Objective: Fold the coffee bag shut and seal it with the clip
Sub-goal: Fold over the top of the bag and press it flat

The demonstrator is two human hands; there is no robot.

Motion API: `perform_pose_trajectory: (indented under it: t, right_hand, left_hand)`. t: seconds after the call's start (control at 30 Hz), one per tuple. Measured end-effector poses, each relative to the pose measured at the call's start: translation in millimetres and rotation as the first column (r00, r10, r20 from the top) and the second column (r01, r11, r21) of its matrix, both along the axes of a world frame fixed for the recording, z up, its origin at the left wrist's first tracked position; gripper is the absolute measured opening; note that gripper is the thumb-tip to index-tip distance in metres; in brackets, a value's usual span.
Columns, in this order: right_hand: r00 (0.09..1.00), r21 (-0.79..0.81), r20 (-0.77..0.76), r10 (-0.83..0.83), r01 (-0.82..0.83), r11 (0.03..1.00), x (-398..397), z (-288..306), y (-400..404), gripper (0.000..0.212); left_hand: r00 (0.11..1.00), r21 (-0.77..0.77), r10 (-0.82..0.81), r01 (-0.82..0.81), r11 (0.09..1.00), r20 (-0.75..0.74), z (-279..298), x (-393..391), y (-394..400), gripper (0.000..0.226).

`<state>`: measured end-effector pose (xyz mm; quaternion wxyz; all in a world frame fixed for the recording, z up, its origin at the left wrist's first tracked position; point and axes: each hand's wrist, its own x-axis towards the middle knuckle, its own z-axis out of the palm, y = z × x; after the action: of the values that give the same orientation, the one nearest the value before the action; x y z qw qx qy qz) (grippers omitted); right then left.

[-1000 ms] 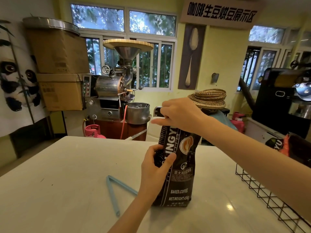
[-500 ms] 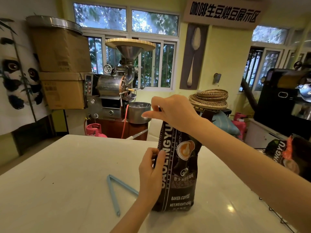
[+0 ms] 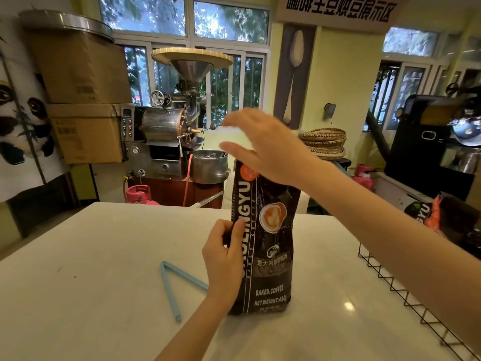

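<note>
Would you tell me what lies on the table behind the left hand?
The light blue clip, open in a V, lies flat on the table. The left hand, gripping the coffee bag, covers one arm's end.

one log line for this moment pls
left hand: holds bag upright | right hand: open over bag top, blurred | clip: open on table, untouched
</note>
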<state>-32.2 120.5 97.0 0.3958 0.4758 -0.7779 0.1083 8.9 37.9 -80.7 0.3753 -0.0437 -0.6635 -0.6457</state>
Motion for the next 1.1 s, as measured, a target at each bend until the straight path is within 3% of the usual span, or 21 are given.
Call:
perform_pose_trajectory:
  t: [0.1, 0.13, 0.2, 0.23, 0.3, 0.37, 0.43, 0.53, 0.57, 0.63, 0.7, 0.8, 0.9, 1.1]
  right_hand:
    - [0.997, -0.3, -0.074, 0.004, -0.026, 0.954, 1, -17, 38, 0.049]
    - [0.999, -0.428, -0.018, 0.038, -0.042, 0.903, 4, -32, 49, 0.053]
    - [0.958, -0.634, 0.236, 0.164, 0.024, 0.773, 7, -73, 66, 0.067]
    - [0.884, -0.673, 0.41, 0.226, 0.126, 0.729, 8, -95, 71, 0.077]
    - [0.634, -0.615, 0.697, 0.335, 0.288, 0.734, 11, -135, 74, 0.096]
    - [0.381, -0.575, 0.801, 0.462, 0.275, 0.77, 11, -163, 70, 0.101]
    - [0.248, -0.61, 0.79, 0.561, 0.23, 0.758, 8, -177, 63, 0.086]
    - [0.278, -0.625, 0.778, 0.564, 0.241, 0.743, 3, -184, 56, 0.073]
    - [0.293, -0.629, 0.774, 0.562, 0.251, 0.736, 3, -184, 55, 0.074]
    - [0.31, -0.627, 0.774, 0.553, 0.251, 0.737, 3, -184, 56, 0.075]
    - [0.322, -0.627, 0.771, 0.549, 0.235, 0.743, 4, -182, 57, 0.071]
    - [0.321, -0.62, 0.776, 0.543, 0.229, 0.75, 5, -180, 58, 0.069]
    - [0.331, -0.623, 0.772, 0.542, 0.231, 0.747, 5, -180, 58, 0.068]
    - [0.343, -0.652, 0.748, 0.569, 0.22, 0.725, 7, -185, 55, 0.067]
  left_hand:
    - [1.0, 0.01, -0.004, 0.004, 1.0, 0.0, 0, -3, -2, 0.021]
    - [1.0, 0.012, -0.001, 0.001, 1.0, -0.001, 0, -4, -3, 0.021]
    - [1.0, 0.0, 0.016, -0.016, 1.0, -0.001, 0, -5, -4, 0.023]
    - [1.0, -0.011, 0.023, -0.023, 1.0, 0.0, -1, -6, -3, 0.023]
    - [0.999, -0.033, 0.034, -0.034, 0.999, 0.01, -1, -7, -3, 0.024]
    - [0.998, -0.052, 0.047, -0.045, 0.998, 0.03, 1, -7, -1, 0.023]
    - [0.998, -0.053, 0.035, -0.033, 0.998, 0.044, 2, -5, 0, 0.021]
    - [0.999, -0.095, 0.003, 0.002, 0.995, 0.051, 10, 0, -4, 0.017]
    - [0.999, -0.146, -0.001, 0.008, 0.989, 0.048, 15, 1, -8, 0.03]
    - [0.996, -0.26, -0.05, 0.068, 0.963, 0.074, 30, -3, -18, 0.078]
    - [0.973, -0.288, -0.176, 0.213, 0.934, 0.148, 50, -7, -24, 0.101]
    - [0.94, -0.297, -0.259, 0.318, 0.9, 0.223, 69, -13, -23, 0.079]
    - [0.955, -0.258, -0.239, 0.279, 0.925, 0.177, 67, -14, -18, 0.064]
    - [0.99, -0.162, -0.135, 0.138, 0.977, 0.03, 60, -18, -13, 0.057]
